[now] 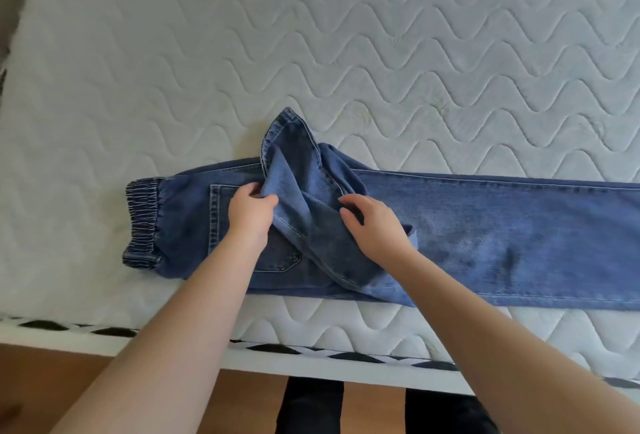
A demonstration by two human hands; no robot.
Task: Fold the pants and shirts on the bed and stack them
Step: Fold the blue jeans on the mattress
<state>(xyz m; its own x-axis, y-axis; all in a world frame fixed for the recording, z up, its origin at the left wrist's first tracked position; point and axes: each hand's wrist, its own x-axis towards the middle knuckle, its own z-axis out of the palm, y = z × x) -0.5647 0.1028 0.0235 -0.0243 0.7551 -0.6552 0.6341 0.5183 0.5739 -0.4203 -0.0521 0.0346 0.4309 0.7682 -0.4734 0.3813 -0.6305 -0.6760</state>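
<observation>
We are laying the jeans [485,225] lengthwise left-right on the mattress [346,35], waistband [143,222] left; left hand [251,211] is pinching a raised fold, right hand [375,225] is resting spread.

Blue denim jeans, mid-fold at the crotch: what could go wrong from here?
1. The bunched crotch flap of the blue denim jeans is twisted; flattening it as is may trap creases.
2. The left hand pinches only the flap's edge and the right hand rests open on it, so the cloth may slip.
3. The jeans lie near the front edge of the white quilted mattress; a tug could drag them off.
</observation>
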